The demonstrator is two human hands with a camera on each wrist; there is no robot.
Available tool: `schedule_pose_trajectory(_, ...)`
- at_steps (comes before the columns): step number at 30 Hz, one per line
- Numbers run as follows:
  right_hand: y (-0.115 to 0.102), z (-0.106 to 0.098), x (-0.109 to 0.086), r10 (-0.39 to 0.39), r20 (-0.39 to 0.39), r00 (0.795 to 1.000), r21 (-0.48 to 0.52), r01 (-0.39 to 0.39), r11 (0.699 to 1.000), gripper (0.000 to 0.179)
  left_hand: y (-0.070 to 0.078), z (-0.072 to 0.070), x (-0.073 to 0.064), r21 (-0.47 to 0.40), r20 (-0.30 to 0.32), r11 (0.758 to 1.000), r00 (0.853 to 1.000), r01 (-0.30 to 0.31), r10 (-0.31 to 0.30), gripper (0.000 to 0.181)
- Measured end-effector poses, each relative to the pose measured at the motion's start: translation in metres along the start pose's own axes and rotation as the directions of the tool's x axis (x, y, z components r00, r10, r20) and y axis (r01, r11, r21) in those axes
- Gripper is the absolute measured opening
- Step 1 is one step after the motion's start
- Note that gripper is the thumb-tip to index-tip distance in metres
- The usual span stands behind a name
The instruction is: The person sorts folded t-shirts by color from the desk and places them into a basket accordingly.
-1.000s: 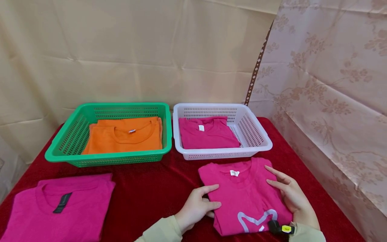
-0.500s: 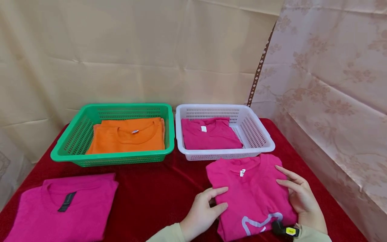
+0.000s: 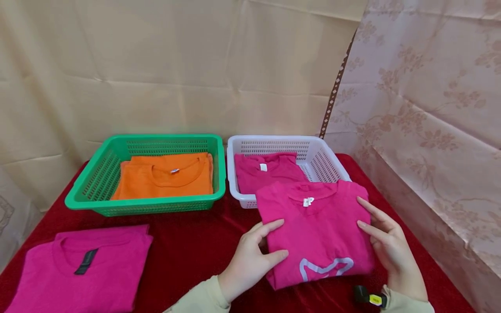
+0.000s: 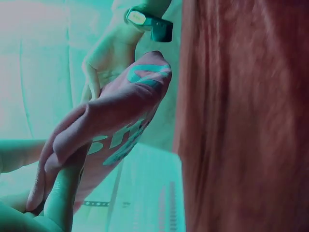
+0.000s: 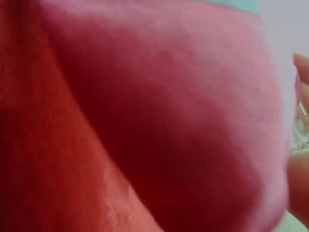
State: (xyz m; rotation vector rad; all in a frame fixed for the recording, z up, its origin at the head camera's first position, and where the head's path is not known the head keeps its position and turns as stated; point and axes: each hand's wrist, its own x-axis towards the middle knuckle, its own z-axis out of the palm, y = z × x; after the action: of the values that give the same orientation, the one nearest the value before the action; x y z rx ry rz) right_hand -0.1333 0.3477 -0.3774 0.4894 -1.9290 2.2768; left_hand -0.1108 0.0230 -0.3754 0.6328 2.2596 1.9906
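Note:
A folded pink T-shirt (image 3: 321, 234) with a white neck label and a pale printed outline is held up off the table between both hands. My left hand (image 3: 250, 256) pinches its left edge, thumb on top and fingers beneath, as the left wrist view shows. At the opposite edge my right hand (image 3: 395, 248) grips the shirt, two fingertips lying on its upper face. The far edge of the shirt overlaps the front of the white basket (image 3: 340, 174) in the head view. Inside that basket lies another folded pink T-shirt (image 3: 270, 176). Shirt fabric (image 5: 183, 106) fills most of the right wrist view, blurred.
Left of the white basket stands a green basket (image 3: 145, 202) with folded orange T-shirts (image 3: 168, 176) in it. A folded magenta T-shirt (image 3: 86, 269) with a dark label lies at the table's front left. Red cloth (image 3: 188, 252) covers the table. Curtains hang behind and to the right.
Both hands have raised the pink T-shirt and carried it forward, so it now covers part of the white basket's front. The baskets and the magenta T-shirt have stayed in place.

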Motion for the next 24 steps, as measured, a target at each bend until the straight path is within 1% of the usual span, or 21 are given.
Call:
schedule_pose_trajectory(3,-0.006,0.007,0.009,0.023,0.090,0.996,-0.085,-0.015,0.996,0.056,0.004,-0.008,0.006,0.027,0.011,0.999,1.000,-0.019,0.019,0.059)
schedule_pose_trajectory(6,-0.011,0.013,0.019,0.019,0.157,0.987,-0.149,0.005,0.989,0.060,0.008,-0.016,0.013,0.067,0.021,0.998,1.000,-0.015,0.014,0.064)
schedule_pose_trajectory(9,-0.014,0.018,0.029,0.001,0.214,0.977,-0.170,0.036,0.985,0.064,0.012,-0.025,0.020,0.148,0.011,0.989,1.000,0.000,-0.001,0.070)
schedule_pose_trajectory(11,-0.016,0.019,0.035,-0.006,0.231,0.973,-0.168,0.046,0.985,0.066,0.015,-0.031,0.026,0.199,0.006,0.980,1.000,0.019,-0.021,0.073)
schedule_pose_trajectory(15,-0.021,0.023,0.047,-0.008,0.202,0.979,-0.175,0.044,0.984,0.064,0.023,-0.040,0.038,0.260,-0.002,0.965,1.000,0.030,-0.030,0.075)
schedule_pose_trajectory(19,-0.026,0.028,0.061,-0.029,0.137,0.990,-0.176,0.053,0.983,0.063,0.031,-0.050,0.052,0.294,0.000,0.956,1.000,0.010,-0.010,0.076)
schedule_pose_trajectory(24,-0.035,0.038,0.080,-0.043,0.035,0.998,-0.177,0.048,0.983,0.059,0.040,-0.064,0.070,0.330,-0.003,0.944,1.000,0.010,-0.009,0.076)
